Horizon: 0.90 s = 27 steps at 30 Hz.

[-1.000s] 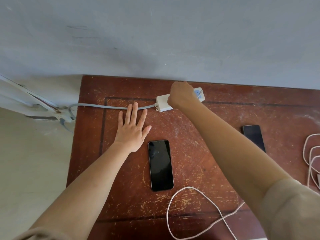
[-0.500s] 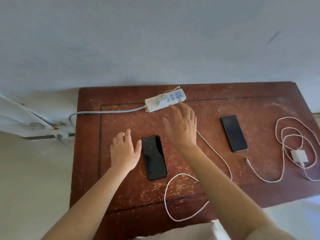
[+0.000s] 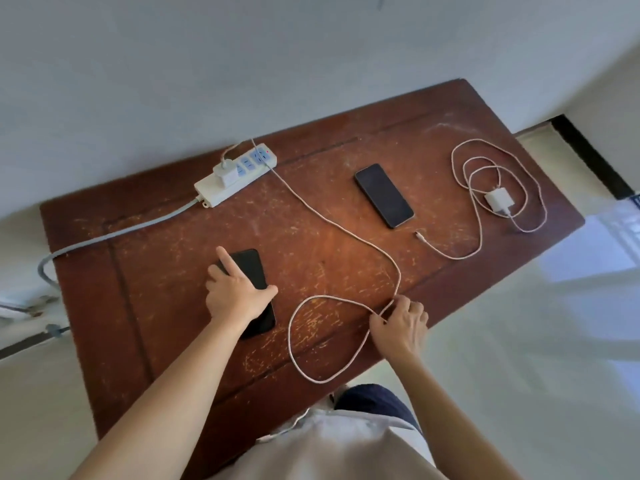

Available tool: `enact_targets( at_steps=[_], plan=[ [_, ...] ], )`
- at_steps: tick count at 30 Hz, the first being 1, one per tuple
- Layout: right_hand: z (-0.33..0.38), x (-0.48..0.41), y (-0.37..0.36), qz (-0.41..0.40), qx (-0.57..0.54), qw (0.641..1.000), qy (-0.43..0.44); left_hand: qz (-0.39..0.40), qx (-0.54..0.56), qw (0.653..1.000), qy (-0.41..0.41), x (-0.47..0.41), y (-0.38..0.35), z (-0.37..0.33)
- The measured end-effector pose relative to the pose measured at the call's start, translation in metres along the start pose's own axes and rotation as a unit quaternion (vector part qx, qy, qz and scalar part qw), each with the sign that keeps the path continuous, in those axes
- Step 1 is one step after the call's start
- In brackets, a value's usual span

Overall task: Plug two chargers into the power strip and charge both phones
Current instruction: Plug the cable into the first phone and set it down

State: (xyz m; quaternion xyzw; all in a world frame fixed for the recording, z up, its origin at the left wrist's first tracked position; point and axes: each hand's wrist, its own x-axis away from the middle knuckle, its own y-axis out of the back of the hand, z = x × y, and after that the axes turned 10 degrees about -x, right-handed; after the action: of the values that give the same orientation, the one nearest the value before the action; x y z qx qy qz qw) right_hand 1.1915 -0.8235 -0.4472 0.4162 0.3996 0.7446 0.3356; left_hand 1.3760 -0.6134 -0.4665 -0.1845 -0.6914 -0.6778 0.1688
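Note:
A white power strip (image 3: 211, 189) lies at the table's far left with one white charger (image 3: 224, 172) plugged in. Its pale cable (image 3: 330, 221) runs across the table into a loop near the front edge. My right hand (image 3: 400, 322) pinches that cable where the loop crosses. My left hand (image 3: 233, 294) rests on a black phone (image 3: 251, 268), fingers around its edges. A second black phone (image 3: 383, 195) lies face up farther right. The second charger (image 3: 499, 200) sits unplugged inside its coiled cable (image 3: 479, 244) at the right end.
The worn brown wooden table (image 3: 346, 150) stands against a grey wall. The strip's grey lead (image 3: 114, 233) hangs off the left edge. The front edge lies close to my body, with pale floor to the right.
My right hand left the power strip, drew back toward me and took the cable near the front edge. My left hand slid right onto the near phone. My view tilted and pulled back.

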Motion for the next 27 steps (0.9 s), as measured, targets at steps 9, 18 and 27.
enact_targets(
  at_steps=[9, 18, 27],
  plan=[
    [0.021, -0.017, 0.016, 0.064, 0.023, 0.974, 0.217, 0.041, 0.091, 0.990, 0.103, 0.048, -0.016, 0.013],
    [0.069, -0.012, 0.020, 0.120, 0.106, 0.861, 0.483, 0.016, 0.270, 0.933, 0.239, 0.090, -0.017, 0.039],
    [0.072, 0.020, -0.028, 0.245, -0.064, 0.864, 0.435, 0.004, 0.509, 0.822, 0.256, 0.127, -0.019, 0.069]
  ],
)
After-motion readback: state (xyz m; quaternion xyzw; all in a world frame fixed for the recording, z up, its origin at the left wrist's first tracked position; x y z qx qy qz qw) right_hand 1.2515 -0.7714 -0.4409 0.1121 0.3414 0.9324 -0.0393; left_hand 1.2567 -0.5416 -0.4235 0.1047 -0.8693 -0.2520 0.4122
